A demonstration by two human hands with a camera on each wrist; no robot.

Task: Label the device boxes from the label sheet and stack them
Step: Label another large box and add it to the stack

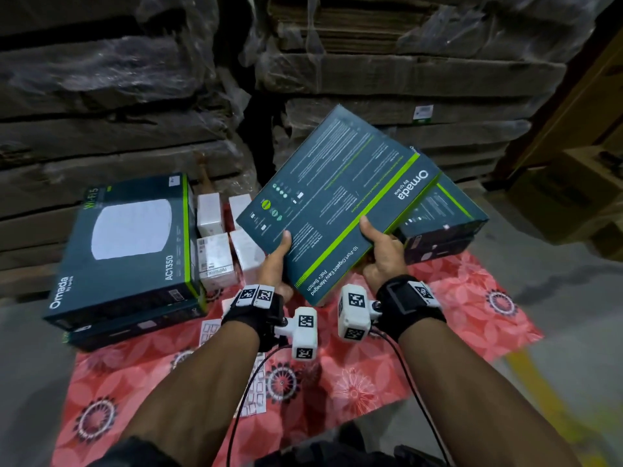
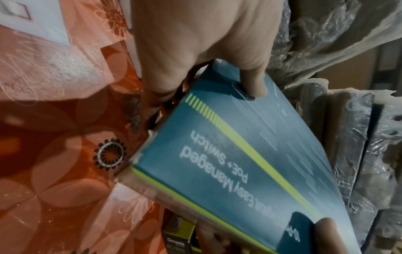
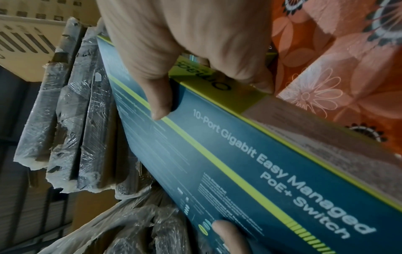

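Switch box tilted, gripped between left hand and right hand, thumbs on top

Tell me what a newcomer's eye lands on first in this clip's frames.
First the Omada switch box, tilted and held mid-air at centre, left hand and right hand each keeping a grip on its near edge. Then the floral pink cloth on the floor beneath, and the AC1350 box stacked at the left.
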